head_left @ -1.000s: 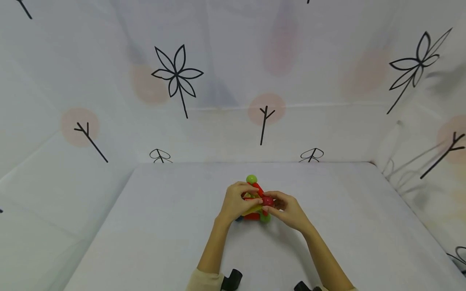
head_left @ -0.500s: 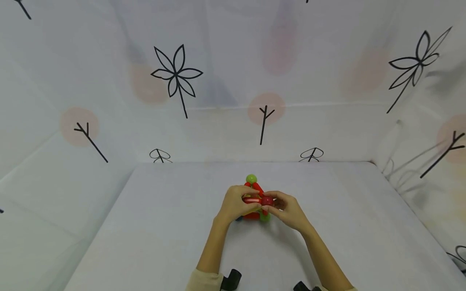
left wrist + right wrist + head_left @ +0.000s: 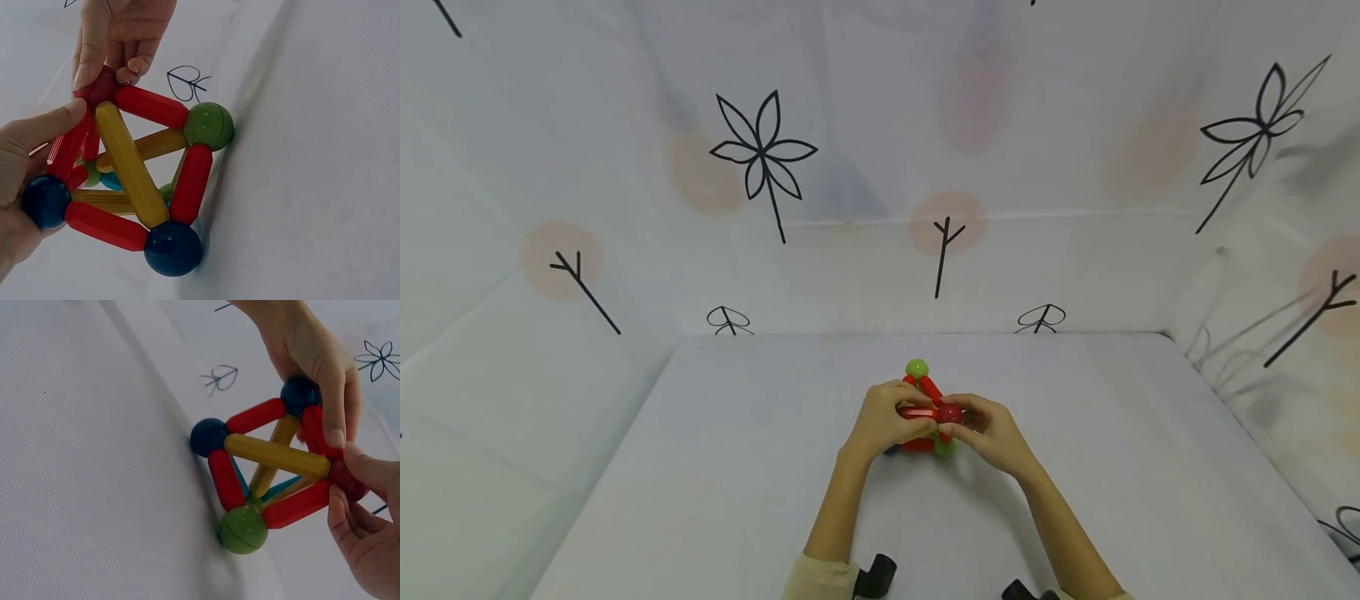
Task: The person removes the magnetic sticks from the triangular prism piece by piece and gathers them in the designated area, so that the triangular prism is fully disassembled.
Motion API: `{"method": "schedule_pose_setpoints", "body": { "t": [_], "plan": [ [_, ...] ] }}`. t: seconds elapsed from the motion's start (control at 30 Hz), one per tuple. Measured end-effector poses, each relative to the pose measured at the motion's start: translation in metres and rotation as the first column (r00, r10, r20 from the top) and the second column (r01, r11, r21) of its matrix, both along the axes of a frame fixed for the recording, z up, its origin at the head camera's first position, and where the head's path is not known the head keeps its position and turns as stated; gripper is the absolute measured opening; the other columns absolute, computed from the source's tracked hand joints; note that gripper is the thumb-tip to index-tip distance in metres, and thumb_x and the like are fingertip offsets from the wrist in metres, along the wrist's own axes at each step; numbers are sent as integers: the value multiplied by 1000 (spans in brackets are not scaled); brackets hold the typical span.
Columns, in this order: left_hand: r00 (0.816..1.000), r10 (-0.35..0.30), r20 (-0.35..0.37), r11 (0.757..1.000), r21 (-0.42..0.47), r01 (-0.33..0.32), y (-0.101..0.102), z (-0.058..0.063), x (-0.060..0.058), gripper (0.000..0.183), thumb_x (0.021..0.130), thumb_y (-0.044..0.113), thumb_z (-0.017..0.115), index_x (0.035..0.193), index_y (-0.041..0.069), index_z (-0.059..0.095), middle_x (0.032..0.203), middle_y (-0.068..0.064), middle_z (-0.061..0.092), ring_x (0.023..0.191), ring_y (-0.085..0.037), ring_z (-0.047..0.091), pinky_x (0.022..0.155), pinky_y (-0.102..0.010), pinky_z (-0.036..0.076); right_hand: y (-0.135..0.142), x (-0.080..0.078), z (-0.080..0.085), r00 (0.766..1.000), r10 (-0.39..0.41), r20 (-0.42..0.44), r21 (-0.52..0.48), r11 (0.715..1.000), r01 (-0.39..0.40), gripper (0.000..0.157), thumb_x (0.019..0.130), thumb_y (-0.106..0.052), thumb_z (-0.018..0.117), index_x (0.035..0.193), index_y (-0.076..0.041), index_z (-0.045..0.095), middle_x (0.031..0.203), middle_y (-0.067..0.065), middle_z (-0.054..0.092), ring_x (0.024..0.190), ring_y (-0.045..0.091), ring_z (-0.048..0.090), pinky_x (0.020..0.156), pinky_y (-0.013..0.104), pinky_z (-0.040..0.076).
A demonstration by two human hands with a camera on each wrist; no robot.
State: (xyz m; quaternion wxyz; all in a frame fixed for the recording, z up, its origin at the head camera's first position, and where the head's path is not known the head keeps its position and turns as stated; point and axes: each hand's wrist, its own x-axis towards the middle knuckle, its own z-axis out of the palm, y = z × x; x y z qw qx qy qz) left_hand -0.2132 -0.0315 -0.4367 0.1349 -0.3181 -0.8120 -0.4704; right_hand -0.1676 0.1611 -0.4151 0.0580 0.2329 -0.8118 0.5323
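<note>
A magnetic stick-and-ball frame stands on the table, built of red and yellow rods joined by blue balls and green balls. My right hand pinches the red ball at one upper corner between thumb and fingers. From the other side, my left hand holds a red rod that runs from a blue ball to that red ball. Its thumb tip lies right at the red ball in the left wrist view. Part of the frame is hidden behind the left hand in the head view.
The white table spreads around the frame. Behind it hangs a pale cloth backdrop printed with black leaf and twig drawings. A light green ball forms the frame's far corner. Black wrist cameras sit on both sleeves.
My left fingers have lowered slightly, and a red rod now shows level between thumb and fingers, where a yellow one showed before. The right hand stays at the red ball.
</note>
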Motion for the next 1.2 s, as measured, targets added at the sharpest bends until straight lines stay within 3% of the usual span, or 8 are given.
{"method": "schedule_pose_setpoints", "body": {
  "t": [0.13, 0.23, 0.4, 0.6, 0.8, 0.97, 1.2],
  "plan": [
    [997, 69, -40, 996, 59, -66, -4, -6, 0, 25, 65, 17, 86, 82, 3, 75, 99, -11, 67, 103, -25, 53, 84, -37, 48, 1, -1, 0, 1000, 0, 15, 2, 1000, 0, 34, 81, 4, 68, 112, 13, 58, 100, 23, 65, 78, 24, 63, 69, 26, 53],
    [995, 96, -9, 991, 93, -94, -9, -11, 2, 25, 66, 17, 86, 82, 1, 75, 108, -14, 62, 103, -26, 52, 82, -37, 49, 1, -1, 1, 1000, -3, 23, 18, 1000, 2, 34, 81, 3, 68, 112, 13, 59, 101, 23, 64, 79, 25, 62, 71, 25, 53],
    [995, 68, 80, 993, 91, -75, -12, -17, 2, 28, 71, 21, 83, 88, 1, 74, 113, -14, 57, 94, -22, 56, 76, -29, 52, 3, -2, 3, 1000, 11, 20, 53, 999, -12, 33, 82, 3, 68, 112, 12, 59, 104, 23, 64, 80, 26, 62, 73, 26, 53],
    [991, 45, 122, 998, 45, -50, -12, -18, 1, 25, 74, 21, 80, 89, 3, 73, 113, -17, 60, 104, -27, 55, 82, -34, 51, 4, -3, 3, 999, 40, 12, 65, 997, -41, 31, 83, 3, 66, 111, 13, 58, 102, 23, 64, 79, 25, 61, 72, 27, 54],
    [990, 41, 135, 999, 30, -46, -12, -16, 1, 25, 75, 24, 80, 88, 4, 73, 101, -14, 66, 95, -23, 58, 75, -28, 50, 3, -2, 2, 1000, 8, 19, 45, 999, -9, 30, 82, 2, 68, 109, 12, 59, 98, 21, 64, 74, 20, 58, 67, 26, 52],
    [989, 47, 137, 998, 25, -51, -12, -16, 2, 26, 74, 26, 80, 88, 6, 73, 102, -13, 66, 96, -23, 58, 75, -26, 51, 1, -2, 2, 1000, -7, 26, 35, 999, 6, 30, 81, 2, 69, 108, 11, 60, 97, 21, 64, 72, 20, 58, 66, 25, 52],
    [988, 78, 130, 996, 34, -83, -9, -17, 3, 26, 71, 24, 83, 87, 5, 73, 117, -16, 60, 108, -29, 53, 82, -39, 51, 0, -2, 2, 999, -3, 37, 35, 999, 1, 30, 81, 1, 69, 109, 11, 60, 99, 21, 64, 73, 21, 60, 66, 26, 52]
  ]
}}
